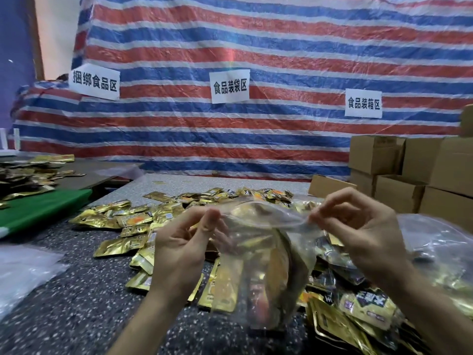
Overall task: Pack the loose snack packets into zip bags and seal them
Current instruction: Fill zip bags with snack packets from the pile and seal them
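A clear zip bag hangs in the air above the table, with several gold snack packets inside it. My left hand pinches the left end of the bag's top strip between thumb and fingers. At the right end of the same strip, my right hand pinches it too. The strip stretches between both hands. Loose gold snack packets lie scattered on the speckled table beneath and beyond the bag, with more packets heaped at the lower right.
Cardboard boxes are stacked at the right. A pile of clear empty bags lies at right, and more clear plastic at left. A green board and another packet pile sit far left. A striped tarp with paper labels hangs behind.
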`<state>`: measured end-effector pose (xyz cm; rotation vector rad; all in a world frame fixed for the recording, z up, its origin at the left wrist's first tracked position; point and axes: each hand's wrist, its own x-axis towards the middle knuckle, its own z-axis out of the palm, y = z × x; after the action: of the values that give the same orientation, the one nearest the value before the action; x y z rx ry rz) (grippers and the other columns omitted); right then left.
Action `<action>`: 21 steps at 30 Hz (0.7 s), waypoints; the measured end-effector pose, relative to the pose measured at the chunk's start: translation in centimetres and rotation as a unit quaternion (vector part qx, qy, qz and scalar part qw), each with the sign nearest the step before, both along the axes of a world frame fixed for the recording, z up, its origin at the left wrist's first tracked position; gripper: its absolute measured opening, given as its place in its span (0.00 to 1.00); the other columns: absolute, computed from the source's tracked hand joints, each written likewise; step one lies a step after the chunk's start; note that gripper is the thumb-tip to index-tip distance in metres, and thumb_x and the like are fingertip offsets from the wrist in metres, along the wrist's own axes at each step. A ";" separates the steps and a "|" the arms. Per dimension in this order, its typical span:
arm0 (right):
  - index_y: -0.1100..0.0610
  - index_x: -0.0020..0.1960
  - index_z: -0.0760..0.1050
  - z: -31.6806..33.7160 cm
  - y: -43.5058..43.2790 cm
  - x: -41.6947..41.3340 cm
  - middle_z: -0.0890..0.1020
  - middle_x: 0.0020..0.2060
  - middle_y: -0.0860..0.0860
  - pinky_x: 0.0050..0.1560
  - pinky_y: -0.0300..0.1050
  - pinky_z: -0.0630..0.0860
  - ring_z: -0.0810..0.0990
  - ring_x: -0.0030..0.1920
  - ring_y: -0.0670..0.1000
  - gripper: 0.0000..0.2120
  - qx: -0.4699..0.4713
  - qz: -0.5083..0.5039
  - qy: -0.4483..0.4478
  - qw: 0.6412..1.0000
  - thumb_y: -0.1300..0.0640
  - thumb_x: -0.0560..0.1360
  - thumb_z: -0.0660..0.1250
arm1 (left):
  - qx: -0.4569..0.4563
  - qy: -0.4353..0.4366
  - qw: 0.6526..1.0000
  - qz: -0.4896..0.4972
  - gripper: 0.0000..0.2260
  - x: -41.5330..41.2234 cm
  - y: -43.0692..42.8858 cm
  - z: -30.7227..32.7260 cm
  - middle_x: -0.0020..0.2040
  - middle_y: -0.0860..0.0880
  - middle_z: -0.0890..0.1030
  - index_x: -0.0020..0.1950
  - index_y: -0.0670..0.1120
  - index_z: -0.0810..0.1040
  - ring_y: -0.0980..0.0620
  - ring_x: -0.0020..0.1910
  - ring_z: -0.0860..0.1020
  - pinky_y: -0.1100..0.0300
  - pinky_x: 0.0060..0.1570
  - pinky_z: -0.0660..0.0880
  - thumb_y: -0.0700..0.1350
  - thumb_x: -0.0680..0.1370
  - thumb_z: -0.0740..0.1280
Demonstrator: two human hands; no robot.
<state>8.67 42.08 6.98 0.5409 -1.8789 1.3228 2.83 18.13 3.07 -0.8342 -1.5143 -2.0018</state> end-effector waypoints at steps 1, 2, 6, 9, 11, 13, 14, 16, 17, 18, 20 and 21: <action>0.60 0.45 0.77 0.1 0.0 0.0 0.86 0.41 0.54 0.44 0.40 0.83 0.87 0.42 0.51 0.08 -0.022 -0.003 0.015 1.000 0.62 0.68 0.72 | -0.004 0.001 1.000 -0.002 0.08 0.1 0.1 0.0 0.33 0.43 0.81 0.40 0.50 0.83 0.43 0.26 0.79 0.55 0.24 0.77 0.50 0.74 0.67; 0.59 0.45 0.76 0.2 0.0 -0.1 0.86 0.41 0.53 0.43 0.37 0.82 0.86 0.42 0.50 0.07 -0.039 -0.005 0.020 0.999 0.61 0.68 0.72 | -0.004 -0.003 1.000 0.003 0.08 0.1 0.1 -0.1 0.31 0.43 0.79 0.41 0.50 0.83 0.40 0.23 0.76 0.54 0.20 0.73 0.51 0.74 0.67; 0.57 0.44 0.77 -0.2 -0.8 -0.4 0.85 0.40 0.56 0.43 0.37 0.81 0.86 0.42 0.52 0.07 -0.061 -0.002 -0.007 0.998 0.61 0.69 0.73 | -0.007 -0.009 1.000 0.023 0.09 -0.1 0.7 -0.6 0.30 0.48 0.78 0.39 0.49 0.79 0.41 0.26 0.76 0.54 0.24 0.73 0.50 0.77 0.65; 0.50 0.50 0.79 -1.0 -1.0 -0.3 0.85 0.45 0.56 0.44 0.43 0.83 0.86 0.45 0.55 0.11 -0.140 0.022 -0.071 0.987 0.50 0.69 0.74 | -0.017 -0.039 0.999 -0.028 0.09 -0.1 1.1 -0.7 0.40 0.45 0.84 0.41 0.51 0.77 0.45 0.35 0.84 0.57 0.31 0.81 0.51 0.78 0.62; 0.51 0.60 0.77 -2.0 -0.8 -0.2 0.85 0.51 0.56 0.49 0.51 0.83 0.86 0.51 0.56 0.34 -0.139 0.084 -0.192 0.968 0.34 0.61 0.78 | -0.021 -0.053 0.997 -0.059 0.08 0.1 1.3 -0.8 0.44 0.44 0.85 0.43 0.51 0.75 0.40 0.33 0.84 0.54 0.26 0.80 0.52 0.79 0.61; 0.49 0.67 0.72 -2.7 -1.0 0.4 0.84 0.59 0.50 0.55 0.51 0.82 0.84 0.58 0.53 0.49 -0.049 0.127 -0.290 0.947 0.30 0.52 0.81 | -0.019 -0.052 0.996 -0.070 0.09 0.4 1.6 -0.8 0.45 0.43 0.86 0.44 0.51 0.74 0.39 0.30 0.84 0.53 0.24 0.80 0.53 0.79 0.60; 0.48 0.69 0.70 -2.9 -1.2 0.7 0.83 0.61 0.46 0.56 0.46 0.81 0.83 0.61 0.50 0.51 0.003 0.143 -0.320 0.937 0.34 0.52 0.83 | -0.017 -0.048 0.996 -0.072 0.09 0.5 1.7 -0.8 0.44 0.43 0.86 0.44 0.51 0.73 0.39 0.29 0.83 0.53 0.23 0.79 0.54 0.79 0.60; 0.45 0.70 0.68 -3.3 -1.7 1.2 0.80 0.62 0.37 0.57 0.34 0.77 0.80 0.63 0.42 0.47 0.094 0.155 -0.348 0.920 0.44 0.56 0.85 | -0.017 -0.040 0.996 -0.072 0.09 0.7 1.9 -0.8 0.43 0.44 0.86 0.44 0.51 0.73 0.40 0.28 0.83 0.54 0.23 0.79 0.54 0.80 0.60; 0.45 0.69 0.69 -3.4 -2.0 1.2 0.80 0.61 0.36 0.57 0.31 0.76 0.79 0.62 0.40 0.42 0.117 0.149 -0.358 0.914 0.49 0.60 0.85 | -0.017 -0.040 0.997 -0.071 0.09 0.8 1.9 -0.8 0.43 0.45 0.86 0.44 0.51 0.73 0.40 0.27 0.83 0.54 0.22 0.78 0.53 0.80 0.59; 0.46 0.69 0.71 -3.5 -2.3 1.2 0.81 0.61 0.38 0.58 0.33 0.76 0.80 0.62 0.42 0.38 0.114 0.148 -0.365 0.912 0.54 0.64 0.83 | -0.017 -0.041 0.997 -0.070 0.09 0.9 1.9 -0.7 0.43 0.46 0.86 0.44 0.51 0.73 0.40 0.26 0.83 0.54 0.21 0.78 0.53 0.80 0.60; 0.54 0.66 0.76 -3.4 -2.8 1.2 0.84 0.60 0.52 0.60 0.45 0.79 0.83 0.60 0.53 0.27 0.073 0.163 -0.361 0.915 0.65 0.69 0.78 | -0.016 -0.041 0.997 -0.060 0.09 0.9 1.8 -0.7 0.42 0.47 0.85 0.44 0.50 0.74 0.41 0.24 0.81 0.56 0.19 0.76 0.52 0.80 0.60; 0.58 0.63 0.79 -3.3 -2.7 1.3 0.84 0.58 0.56 0.60 0.50 0.80 0.84 0.58 0.57 0.21 0.060 0.170 -0.354 0.918 0.67 0.70 0.76 | -0.017 -0.037 0.998 -0.050 0.09 0.9 1.7 -0.8 0.41 0.45 0.85 0.44 0.50 0.74 0.41 0.22 0.79 0.58 0.18 0.75 0.52 0.81 0.60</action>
<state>9.95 39.34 3.67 0.5042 -2.5485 1.8076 3.70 19.82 2.31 -0.8745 -1.5802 -2.1063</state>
